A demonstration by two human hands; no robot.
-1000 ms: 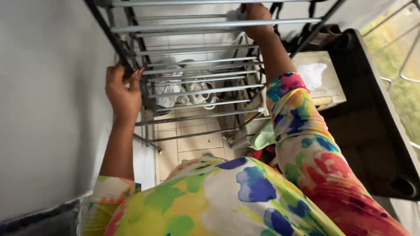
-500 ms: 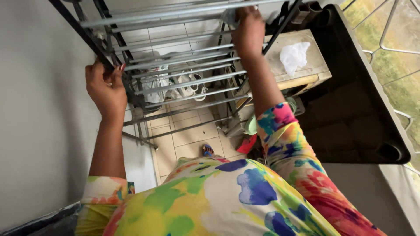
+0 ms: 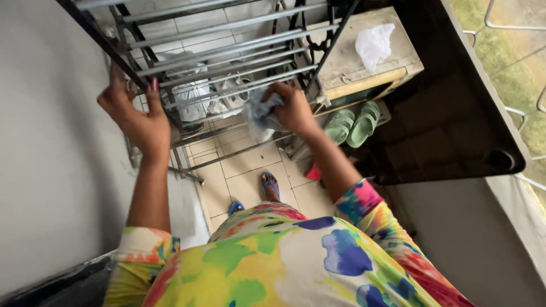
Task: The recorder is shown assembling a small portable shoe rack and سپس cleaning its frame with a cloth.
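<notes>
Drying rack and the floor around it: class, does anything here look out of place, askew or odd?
Little stands out. A crumpled white bag or cloth lies loose on top of the worn beige cabinet. The right hand grips a bunched grey-blue cloth at the drying rack; the left hand holds its frame.

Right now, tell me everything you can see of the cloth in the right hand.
The cloth is a small, crumpled wad of pale grey-blue fabric, soft and bunched rather than spread. The right hand grips it from the right, fingers closed over it. It sits at the near rails of the metal drying rack, apparently pressed against them. Its full shape is hidden by the hand.
</notes>
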